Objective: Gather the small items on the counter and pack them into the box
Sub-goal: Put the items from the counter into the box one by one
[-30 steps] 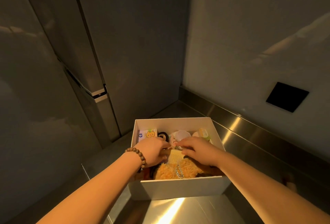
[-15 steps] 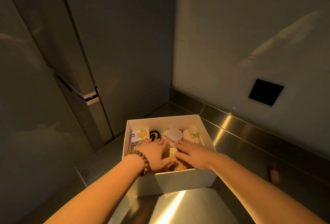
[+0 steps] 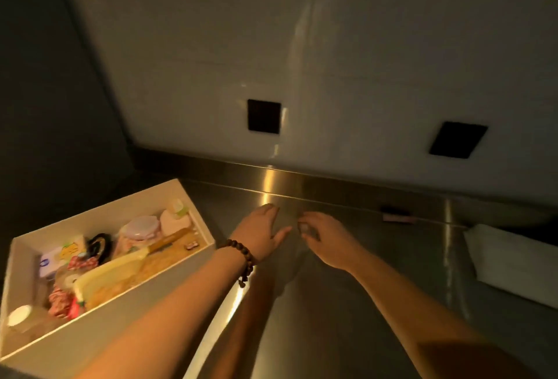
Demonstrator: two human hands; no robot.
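Note:
The white box (image 3: 90, 336) sits at the left on the steel counter (image 3: 347, 303). It holds several small items: a pale yellow comb (image 3: 111, 273), a round lidded jar (image 3: 140, 229), a black ring (image 3: 99, 245) and a small cartoon-printed carton (image 3: 65, 253). My left hand (image 3: 262, 233), with a bead bracelet on its wrist, hovers over the counter just right of the box, fingers spread and empty. My right hand (image 3: 323, 239) is close beside it, fingers loosely bent, with nothing visible in it. A small pinkish item (image 3: 397, 218) lies by the counter's back ledge, further right.
A white flat lid or box (image 3: 513, 261) lies at the right edge of the counter. Two black square plates (image 3: 264, 116) (image 3: 457, 139) are set in the back wall. A dark tall panel (image 3: 60, 107) stands left of the box.
Both hands have come out of the box and moved right over the bare counter. The view has swung right, so the box now sits at the left.

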